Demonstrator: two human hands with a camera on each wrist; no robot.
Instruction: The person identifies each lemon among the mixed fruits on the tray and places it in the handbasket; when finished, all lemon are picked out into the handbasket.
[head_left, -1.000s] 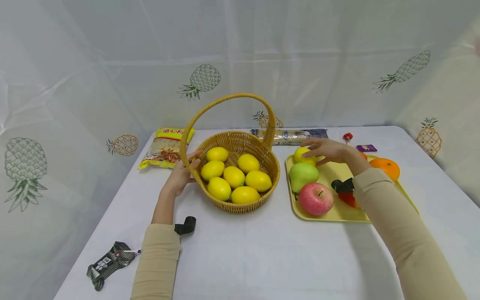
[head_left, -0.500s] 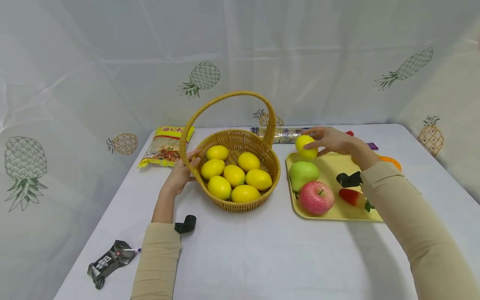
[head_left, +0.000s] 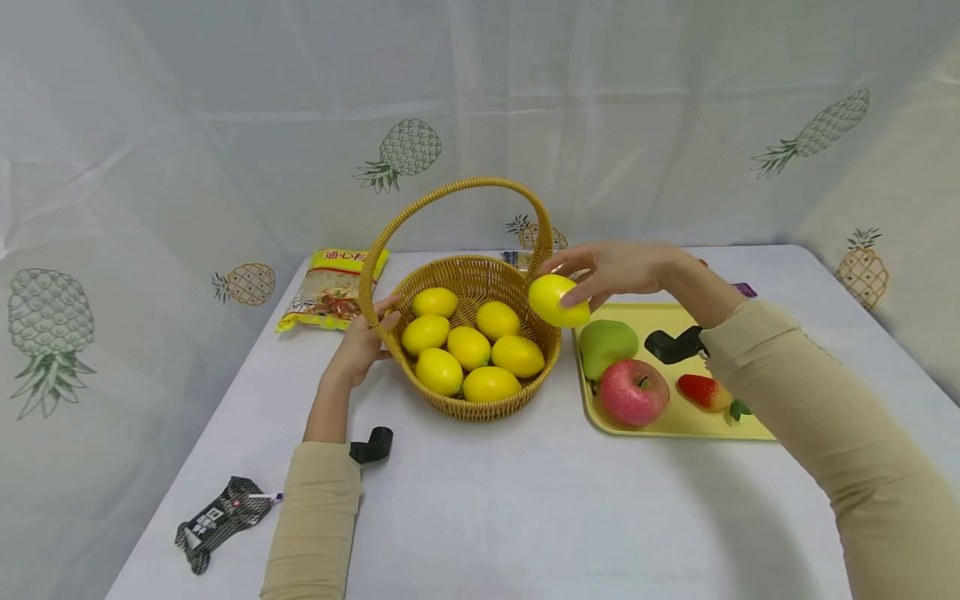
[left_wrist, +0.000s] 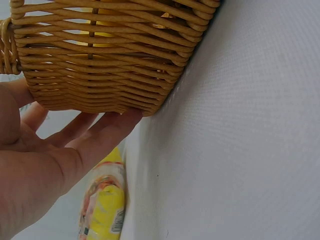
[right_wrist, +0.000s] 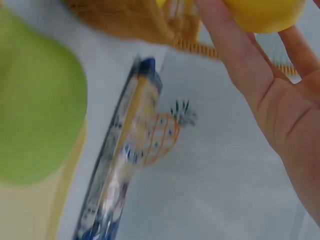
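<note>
My right hand [head_left: 622,268] pinches a yellow lemon [head_left: 558,301] between thumb and fingers, held up at the right rim of the wicker basket [head_left: 480,410]. Several more lemons [head_left: 468,348] lie inside that basket, whose tall handle arches above them. On its left side my left hand [head_left: 360,346] touches the wickerwork near the foot of the handle. In the left wrist view, its extended fingers [left_wrist: 102,140] rest against the woven outer wall. Seen from the right wrist, the lemon [right_wrist: 267,12] is at the top edge, partly cut off.
A yellow tray [head_left: 652,429] on the right carries a green pear [head_left: 606,348], a pink apple [head_left: 633,392] and a strawberry [head_left: 703,392]. A pasta bag [head_left: 330,290] lies back left; a silver packet [right_wrist: 117,160] lies behind the tray. A black packet [head_left: 225,521] lies front left.
My right hand has lifted the lemon from the tray's back left corner and carried it left to the basket's right rim. The left hand has stayed at the basket.
</note>
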